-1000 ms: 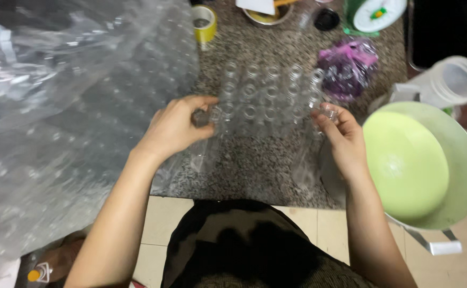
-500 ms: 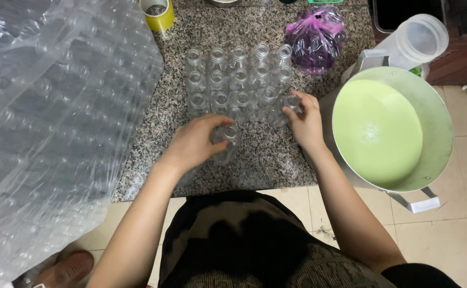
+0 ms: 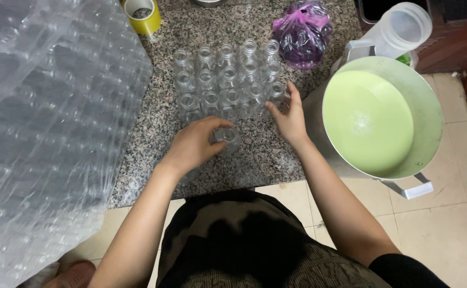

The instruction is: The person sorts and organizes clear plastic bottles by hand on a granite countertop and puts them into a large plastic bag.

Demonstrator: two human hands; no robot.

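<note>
The left hand [image 3: 193, 145] now has its grip curled around one small clear bottle [image 3: 227, 137] near the front of the stone surface [image 3: 265, 160], pulled out from the bunch. Farther back, the right hand [image 3: 291, 118], fingers spread, has slid up against the side of the clear bottles [image 3: 222, 80], so they stand in tidy rows.

We see the left hand [image 3: 193, 145] gripping a clear bottle [image 3: 227, 136] mid-frame on the table [image 3: 158, 122], right hand [image 3: 291, 118] touching the bottle cluster [image 3: 225, 77].

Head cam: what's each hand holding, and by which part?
Left hand grips one clear glass bottle around its body, fingers wrapped over it. Right hand holds nothing; its fingertips press the side of the corner bottle in the grouped bottles.
</note>
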